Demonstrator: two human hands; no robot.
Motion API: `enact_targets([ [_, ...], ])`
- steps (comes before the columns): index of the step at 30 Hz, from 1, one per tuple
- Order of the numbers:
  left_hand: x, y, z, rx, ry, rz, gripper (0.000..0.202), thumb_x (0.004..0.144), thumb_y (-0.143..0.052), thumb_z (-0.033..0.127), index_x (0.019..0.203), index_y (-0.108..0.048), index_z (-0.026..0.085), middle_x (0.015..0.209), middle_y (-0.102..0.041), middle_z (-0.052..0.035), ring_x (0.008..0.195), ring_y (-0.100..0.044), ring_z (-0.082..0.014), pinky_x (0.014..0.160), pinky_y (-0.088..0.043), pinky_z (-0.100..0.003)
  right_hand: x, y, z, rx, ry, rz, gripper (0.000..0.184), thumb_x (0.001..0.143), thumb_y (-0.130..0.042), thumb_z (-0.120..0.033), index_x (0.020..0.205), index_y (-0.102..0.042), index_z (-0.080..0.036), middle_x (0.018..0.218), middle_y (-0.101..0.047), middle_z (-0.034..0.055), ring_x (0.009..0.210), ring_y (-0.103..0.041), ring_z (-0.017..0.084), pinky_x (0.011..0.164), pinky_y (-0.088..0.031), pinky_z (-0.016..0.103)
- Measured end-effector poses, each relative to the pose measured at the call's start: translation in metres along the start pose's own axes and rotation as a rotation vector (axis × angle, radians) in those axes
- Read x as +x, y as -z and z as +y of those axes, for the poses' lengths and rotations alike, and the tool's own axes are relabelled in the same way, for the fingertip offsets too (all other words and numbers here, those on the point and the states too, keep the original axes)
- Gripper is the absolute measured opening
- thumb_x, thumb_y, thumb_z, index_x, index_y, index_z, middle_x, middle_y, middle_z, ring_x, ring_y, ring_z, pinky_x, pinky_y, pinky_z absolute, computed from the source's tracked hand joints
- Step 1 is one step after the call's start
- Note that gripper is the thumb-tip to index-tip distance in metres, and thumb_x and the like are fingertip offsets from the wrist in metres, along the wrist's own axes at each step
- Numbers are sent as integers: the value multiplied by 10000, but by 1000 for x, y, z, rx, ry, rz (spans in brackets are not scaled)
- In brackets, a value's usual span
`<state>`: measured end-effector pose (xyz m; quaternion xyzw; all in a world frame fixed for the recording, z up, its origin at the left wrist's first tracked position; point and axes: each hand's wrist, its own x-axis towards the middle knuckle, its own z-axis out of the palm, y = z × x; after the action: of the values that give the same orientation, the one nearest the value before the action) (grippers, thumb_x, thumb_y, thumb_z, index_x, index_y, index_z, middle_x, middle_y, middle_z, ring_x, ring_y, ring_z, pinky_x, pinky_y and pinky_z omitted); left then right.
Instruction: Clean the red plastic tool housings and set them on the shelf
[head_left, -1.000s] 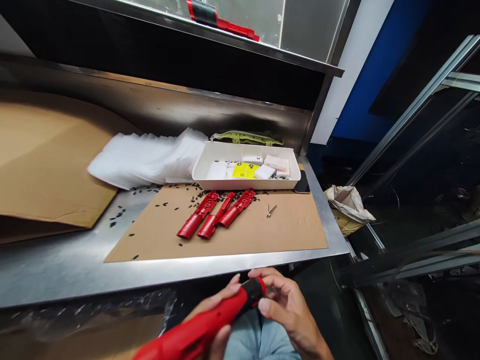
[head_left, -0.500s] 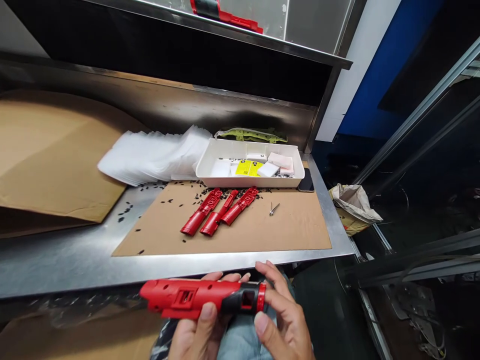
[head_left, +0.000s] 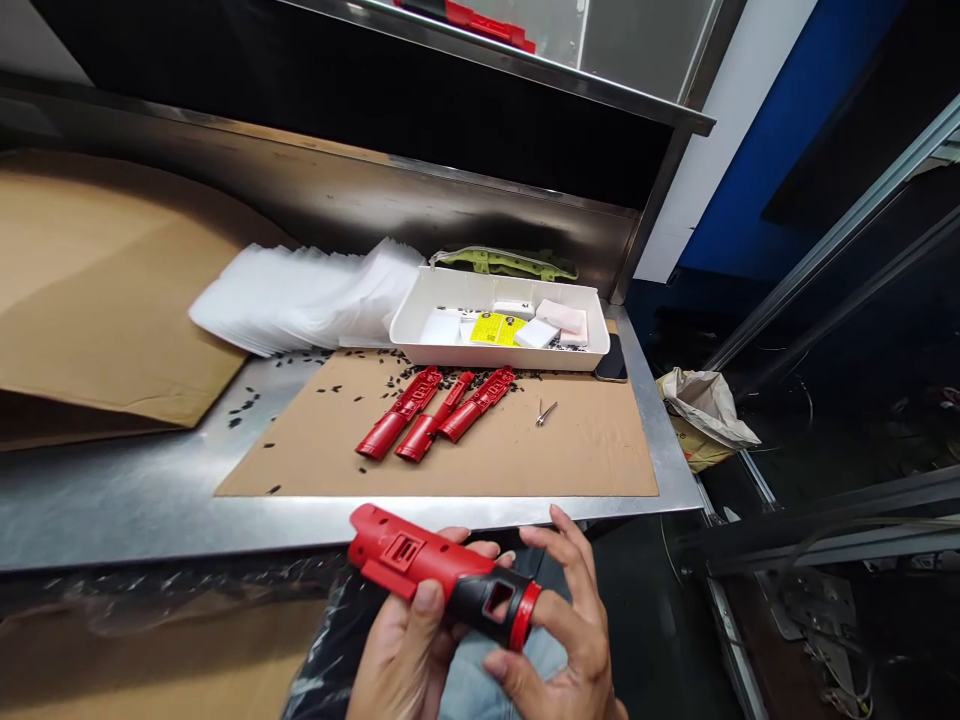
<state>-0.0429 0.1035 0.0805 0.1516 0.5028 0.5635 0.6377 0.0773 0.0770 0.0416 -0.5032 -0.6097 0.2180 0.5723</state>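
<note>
Steel bench (head_left: 150,520): runs across the view beyond both hands.
Cardboard mat (head_left: 585,450): bears three red half-shells (head_left: 427,420), well apart from the hands.
Red tool housing (head_left: 442,575): held below the bench edge; long axis upper-left to lower-right, black collar end rightward.
Left hand (head_left: 409,660): fingers wrapped under the body, thumb on top.
Right hand (head_left: 566,625): fingers spread, tips on the red end ring; nearer the collar.

Bare cardboard (head_left: 585,455) is lying open right of the red shells (head_left: 431,412); the tray (head_left: 420,310) and bag stack (head_left: 300,295) are blocking the bench's back
</note>
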Motion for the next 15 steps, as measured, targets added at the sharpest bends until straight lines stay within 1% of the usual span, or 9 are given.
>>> enact_targets([
  [3, 0, -2, 2, -28, 20, -2, 614, 597, -893, 558, 1060, -683, 214, 916, -786, -46, 832, -738, -255, 627, -589, -244, 4, 1, 2, -134, 140, -8, 263, 927, -589, -499, 1014, -705, -280, 1376, -550, 82, 1394, -415, 362, 1098, -402, 550],
  [5, 1, -2, 3, -51, 30, -6, 609, 599, -899, 539, 1071, -694, 213, 899, -787, -45, 831, -739, -254, 607, -577, -229, 3, -1, 4, -150, 201, 6, 271, 928, -575, -493, 1029, -652, -253, 1349, -566, 104, 1363, -460, 356, 1055, -445, 531],
  [7, 4, -1, 7, -74, 33, -8, 608, 597, -902, 533, 1080, -704, 221, 903, -791, -47, 850, -740, -253, 626, -578, -218, -1, -3, 6, -55, 153, 88, 271, 919, -582, -502, 986, -580, -239, 1273, -614, 115, 1318, -516, 346, 1016, -472, 508],
  [9, 9, 1, 11, -100, 40, -9, 590, 600, -904, 520, 1077, -716, 228, 945, -794, -52, 880, -738, -251, 691, -593, -223, -5, -3, 6, 86, 28, 203, 278, 924, -574, -510, 901, -515, -239, 1184, -646, 100, 1277, -553, 319, 991, -484, 471],
  [10, 11, 3, 13, -113, 49, -12, 579, 603, -905, 510, 1076, -723, 231, 969, -793, -52, 884, -737, -250, 720, -602, -234, -6, -2, 5, 129, -32, 232, 292, 933, -558, -518, 869, -511, -238, 1168, -646, 92, 1275, -551, 304, 994, -480, 453],
  [12, 16, 8, 17, -136, 79, -22, 551, 621, -898, 496, 1079, -734, 237, 1007, -788, -47, 891, -735, -244, 730, -610, -239, -5, 1, 0, 122, -83, 205, 333, 953, -521, -541, 835, -578, -235, 1206, -629, 82, 1304, -519, 286, 1030, -451, 436],
  [13, 18, 11, 18, -146, 103, -35, 536, 628, -895, 492, 1074, -741, 239, 1010, -787, -44, 893, -735, -242, 731, -612, -242, -4, 2, -3, 85, -80, 167, 367, 963, -495, -559, 842, -631, -240, 1247, -615, 80, 1327, -496, 288, 1059, -429, 445],
  [15, 22, 16, 18, -156, 156, -72, 518, 626, -900, 480, 1066, -750, 252, 1027, -786, -40, 888, -734, -233, 728, -611, -240, -1, 0, -10, -4, -35, 79, 445, 965, -447, -615, 923, -719, -266, 1335, -583, 86, 1369, -455, 321, 1104, -388, 499],
])
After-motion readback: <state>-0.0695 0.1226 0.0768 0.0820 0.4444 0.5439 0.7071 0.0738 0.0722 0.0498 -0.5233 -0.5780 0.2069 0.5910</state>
